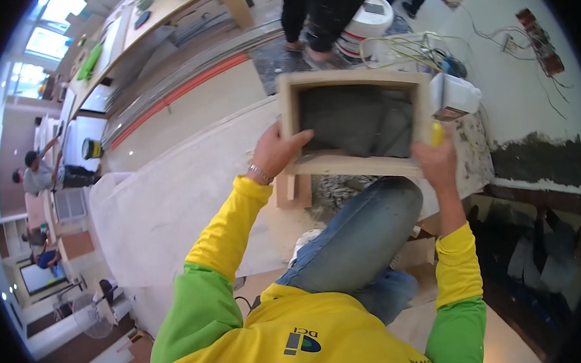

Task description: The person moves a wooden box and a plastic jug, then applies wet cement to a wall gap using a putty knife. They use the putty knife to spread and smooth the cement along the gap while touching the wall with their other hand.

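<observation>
A shallow wooden box is raised in front of me, above my bent knee, with dark grey material inside it. My left hand is closed around its left wall, the thumb lying over the rim. On the opposite side, my right hand grips the right wall near the lower corner. A small yellow object shows right at the right hand's fingers; what it is cannot be made out. Below the box, a wooden piece stands by grey rubble on the pale floor covering.
A white jug, a yellow cord and a white bucket are at the upper right. A person's legs stand beyond the box. Long orange strips lie along the floor. Another person is at the far left.
</observation>
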The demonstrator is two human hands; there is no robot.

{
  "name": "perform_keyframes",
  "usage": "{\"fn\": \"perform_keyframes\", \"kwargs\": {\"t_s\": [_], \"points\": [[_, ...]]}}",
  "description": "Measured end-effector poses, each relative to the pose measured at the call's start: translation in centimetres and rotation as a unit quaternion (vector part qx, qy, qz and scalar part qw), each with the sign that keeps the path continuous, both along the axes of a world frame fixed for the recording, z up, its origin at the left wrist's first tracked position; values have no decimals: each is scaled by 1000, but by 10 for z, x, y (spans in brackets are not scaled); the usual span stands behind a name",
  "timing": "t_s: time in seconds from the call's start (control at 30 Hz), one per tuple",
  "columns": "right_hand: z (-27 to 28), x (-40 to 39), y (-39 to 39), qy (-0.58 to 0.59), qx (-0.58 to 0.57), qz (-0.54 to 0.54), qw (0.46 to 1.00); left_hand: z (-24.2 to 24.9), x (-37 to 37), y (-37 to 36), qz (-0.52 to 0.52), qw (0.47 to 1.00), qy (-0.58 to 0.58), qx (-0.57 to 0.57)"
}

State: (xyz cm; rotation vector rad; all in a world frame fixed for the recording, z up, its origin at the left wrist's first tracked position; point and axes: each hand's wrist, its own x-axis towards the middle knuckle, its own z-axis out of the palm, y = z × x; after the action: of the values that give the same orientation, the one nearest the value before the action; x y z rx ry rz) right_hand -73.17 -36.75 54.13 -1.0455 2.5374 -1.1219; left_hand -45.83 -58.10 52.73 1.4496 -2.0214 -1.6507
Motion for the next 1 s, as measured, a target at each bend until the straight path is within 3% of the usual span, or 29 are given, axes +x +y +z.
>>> {"fn": "perform_keyframes", "kwargs": {"t_s": [0.03,0.07,0.1,0.13,0.23,0.3,0.33,0.37,0.4,0.43,0.47,0.53,0.63,0.8,0.87,0.9,0.97,1.0], "points": [[8,24,-21,-70,19,14,997,-17,28,2,48,996,-8,-69],[-20,35,-30,78,-7,128,989,-36,62,4,94,995,17,-37],[-9,59,-47,-16,-6,113,993,-55,97,7,139,989,45,-4],[-18,70,-57,-83,-57,168,981,-69,129,15,206,975,76,32],[-12,77,-67,-126,-86,197,968,-110,234,51,343,931,101,70],[-10,50,-52,-146,-158,148,965,-135,294,79,300,938,-168,-53],[-14,32,-39,-133,-154,128,971,-135,308,96,318,930,-171,-61],[-24,9,-22,-168,-141,75,973,-175,345,103,487,871,-19,57],[-34,-15,-1,-200,-132,19,971,-191,368,112,481,875,-24,53],[-52,-38,25,-184,-134,-24,973,-198,391,110,481,860,-84,149],[-66,-55,53,-161,-135,-54,976,-208,397,111,586,761,108,256],[-96,-78,109,-126,-36,-197,971,-218,401,116,648,711,123,245],[-134,-77,197,-145,44,-290,945,-244,406,117,705,650,115,258],[-147,-13,291,-284,44,-398,871,-277,390,125,677,672,146,262],[-147,20,314,-281,-7,-443,851,-199,331,131,657,641,23,395],[-150,33,330,-288,-5,-444,848,-188,322,133,652,645,26,397],[-152,63,355,-323,5,-465,824,-173,313,132,473,697,-65,535],[-149,77,364,-347,11,-484,803,-173,304,125,469,703,-65,531]]}}
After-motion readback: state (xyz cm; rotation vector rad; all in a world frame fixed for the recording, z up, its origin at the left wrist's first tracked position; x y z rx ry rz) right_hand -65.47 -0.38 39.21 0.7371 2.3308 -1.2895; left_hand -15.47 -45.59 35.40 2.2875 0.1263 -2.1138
